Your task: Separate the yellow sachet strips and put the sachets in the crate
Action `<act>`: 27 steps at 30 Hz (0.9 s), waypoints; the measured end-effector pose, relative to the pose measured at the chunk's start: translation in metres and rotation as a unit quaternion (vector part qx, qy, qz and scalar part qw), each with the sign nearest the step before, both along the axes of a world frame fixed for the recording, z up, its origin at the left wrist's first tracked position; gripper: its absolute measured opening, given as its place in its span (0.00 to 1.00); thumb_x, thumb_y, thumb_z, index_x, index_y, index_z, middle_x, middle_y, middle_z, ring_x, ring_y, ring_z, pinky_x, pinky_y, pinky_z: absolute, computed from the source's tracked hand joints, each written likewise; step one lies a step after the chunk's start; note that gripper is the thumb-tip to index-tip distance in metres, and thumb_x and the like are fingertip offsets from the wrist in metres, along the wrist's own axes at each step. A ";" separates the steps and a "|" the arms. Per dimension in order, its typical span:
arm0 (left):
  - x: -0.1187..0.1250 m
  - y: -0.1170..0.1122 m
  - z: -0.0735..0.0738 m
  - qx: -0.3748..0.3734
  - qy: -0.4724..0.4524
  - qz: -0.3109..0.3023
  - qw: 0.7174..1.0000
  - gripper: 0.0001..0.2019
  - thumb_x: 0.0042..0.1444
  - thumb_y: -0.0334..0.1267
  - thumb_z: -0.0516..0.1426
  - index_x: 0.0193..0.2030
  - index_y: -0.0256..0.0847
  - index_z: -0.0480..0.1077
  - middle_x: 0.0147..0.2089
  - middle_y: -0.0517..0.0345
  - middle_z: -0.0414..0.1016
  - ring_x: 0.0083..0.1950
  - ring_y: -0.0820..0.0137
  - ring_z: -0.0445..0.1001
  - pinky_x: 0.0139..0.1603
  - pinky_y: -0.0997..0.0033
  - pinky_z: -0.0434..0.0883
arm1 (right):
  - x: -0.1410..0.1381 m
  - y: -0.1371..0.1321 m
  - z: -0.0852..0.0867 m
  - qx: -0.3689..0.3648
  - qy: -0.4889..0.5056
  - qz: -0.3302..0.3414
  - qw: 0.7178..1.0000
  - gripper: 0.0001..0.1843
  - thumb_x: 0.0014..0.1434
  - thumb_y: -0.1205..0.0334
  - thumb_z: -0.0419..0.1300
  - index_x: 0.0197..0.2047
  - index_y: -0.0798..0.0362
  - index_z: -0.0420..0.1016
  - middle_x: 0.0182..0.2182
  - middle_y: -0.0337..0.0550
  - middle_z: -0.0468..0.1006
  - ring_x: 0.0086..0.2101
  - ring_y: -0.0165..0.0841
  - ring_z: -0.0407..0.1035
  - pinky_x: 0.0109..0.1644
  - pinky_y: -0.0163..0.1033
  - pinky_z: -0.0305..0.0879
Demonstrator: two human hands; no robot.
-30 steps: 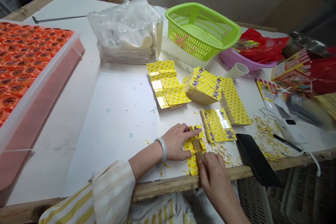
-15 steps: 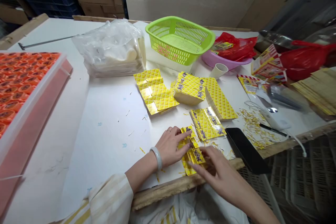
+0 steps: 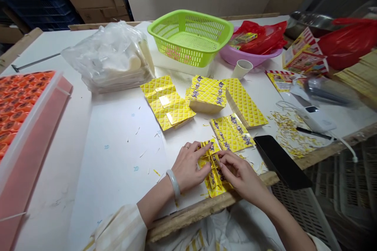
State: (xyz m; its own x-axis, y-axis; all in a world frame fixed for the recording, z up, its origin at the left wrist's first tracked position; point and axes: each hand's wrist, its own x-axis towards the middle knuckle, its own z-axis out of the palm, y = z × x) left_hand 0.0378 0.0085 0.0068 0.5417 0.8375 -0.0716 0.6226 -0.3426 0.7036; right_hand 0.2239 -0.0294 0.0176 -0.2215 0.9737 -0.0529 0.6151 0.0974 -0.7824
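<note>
At the table's front edge lies a yellow patterned paperboard sheet [image 3: 216, 190] with flaps partly raised. My left hand [image 3: 188, 166], with a ring and a pale bangle, grips its left part, thumb and fingers bent over it. From the other side my right hand [image 3: 241, 174] pinches a raised flap between thumb and fingers; the fingertips partly hide it. Just beyond my hands is a flat stack of yellow printed cards [image 3: 232, 133]. Behind it stand a thicker stack of yellow cards [image 3: 207, 94], a long yellow stack [image 3: 247, 104] and a creased yellow stack [image 3: 167, 102].
A green basket [image 3: 191, 41], a plastic bag of pale pieces [image 3: 108, 57] and a paper cup [image 3: 242, 69] stand farther back. Left is a tub of orange-topped items [image 3: 53, 125]. A black phone [image 3: 281, 160] overhangs the wooden edge at right, near paper scraps [image 3: 290, 137].
My right hand has moved up and inward, its fingers closing on the flap. My left hand stays on the sheet. The camera view has shifted slightly.
</note>
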 end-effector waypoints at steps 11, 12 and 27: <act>0.003 0.000 0.002 -0.023 -0.013 0.030 0.999 0.23 0.58 0.39 0.50 0.62 0.47 0.61 0.45 0.55 0.66 0.48 0.63 0.63 0.52 0.61 0.62 | -0.007 0.001 -0.014 -0.009 0.053 -0.112 0.992 0.09 0.58 0.57 0.55 0.41 0.50 0.63 0.35 0.42 0.73 0.35 0.33 0.70 0.41 0.39 0.67; 0.001 0.002 0.002 -0.035 -0.015 0.008 0.999 0.24 0.58 0.37 0.49 0.63 0.48 0.60 0.46 0.55 0.66 0.48 0.63 0.63 0.52 0.62 0.62 | -0.008 0.000 -0.012 -0.002 0.038 -0.101 0.994 0.08 0.58 0.57 0.55 0.40 0.50 0.64 0.35 0.42 0.73 0.36 0.33 0.69 0.41 0.39 0.67; -0.008 0.010 -0.003 -0.021 -0.035 -0.039 0.998 0.25 0.57 0.35 0.50 0.63 0.44 0.59 0.44 0.54 0.65 0.47 0.63 0.64 0.53 0.60 0.64 | -0.019 -0.002 -0.015 0.067 -0.035 -0.082 0.994 0.12 0.53 0.57 0.61 0.39 0.52 0.70 0.39 0.46 0.70 0.41 0.37 0.67 0.46 0.44 0.67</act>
